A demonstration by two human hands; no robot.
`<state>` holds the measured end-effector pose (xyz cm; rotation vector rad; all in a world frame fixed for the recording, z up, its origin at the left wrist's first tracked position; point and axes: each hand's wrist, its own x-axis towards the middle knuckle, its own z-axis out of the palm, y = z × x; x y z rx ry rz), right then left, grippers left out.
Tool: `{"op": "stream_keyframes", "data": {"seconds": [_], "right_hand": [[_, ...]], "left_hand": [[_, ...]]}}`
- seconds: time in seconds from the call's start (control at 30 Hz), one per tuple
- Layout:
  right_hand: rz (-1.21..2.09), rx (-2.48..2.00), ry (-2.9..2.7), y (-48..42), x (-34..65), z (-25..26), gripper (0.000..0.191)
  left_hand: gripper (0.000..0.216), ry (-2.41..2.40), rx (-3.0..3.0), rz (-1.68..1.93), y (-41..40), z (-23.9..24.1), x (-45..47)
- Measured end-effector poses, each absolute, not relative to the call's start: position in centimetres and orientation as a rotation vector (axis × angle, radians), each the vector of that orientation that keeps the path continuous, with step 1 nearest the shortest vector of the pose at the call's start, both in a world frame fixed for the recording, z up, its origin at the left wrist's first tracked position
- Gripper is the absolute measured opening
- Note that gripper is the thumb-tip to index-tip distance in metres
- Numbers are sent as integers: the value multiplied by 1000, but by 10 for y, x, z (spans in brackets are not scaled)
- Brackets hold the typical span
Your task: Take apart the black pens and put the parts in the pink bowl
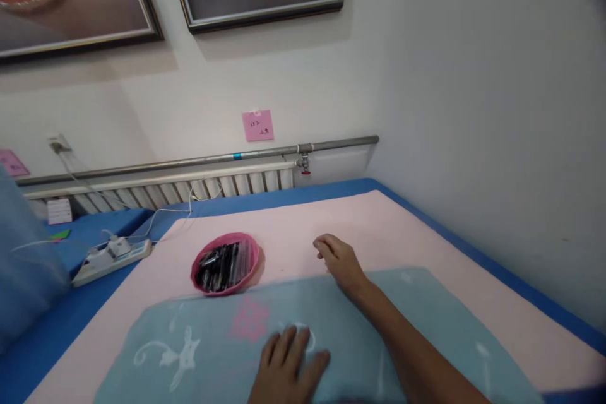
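My left hand point(288, 369) lies with its fingers spread on a light blue cloth point(213, 334) that has white and pink figures on it. Farther forward, over the cloth's far edge, my right hand point(338, 259) has its fingers curled together. Whatever those fingers might hold is hidden. To the left of my right hand, a round pink basket point(195, 270) holds black and clear pen-like sticks point(227, 266). It stands by the cloth's far edge, on a pale pink cover point(293, 237).
A white power strip point(116, 264) with plugs and cables lies at the left on the blue table surface point(331, 190). Behind the table are a radiator point(241, 183), a pipe with a valve point(305, 163) and a wall. Another wall point(497, 139) borders the right side.
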<state>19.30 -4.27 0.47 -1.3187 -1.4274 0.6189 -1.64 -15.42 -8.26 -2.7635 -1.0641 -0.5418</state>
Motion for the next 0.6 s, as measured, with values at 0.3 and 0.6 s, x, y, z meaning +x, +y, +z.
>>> {"op": "stream_keyframes", "data": {"seconds": [0.3,0.6], "right_hand": [[640,-1387,-1265,-146,206,-11,26],[1279,-1322,-2272,-241,182,22,18]], "left_hand": [[46,-1063,-3055,-111,-158,-2,-16],[24,-1044,-3071,-91,-145,-1,-15]]}}
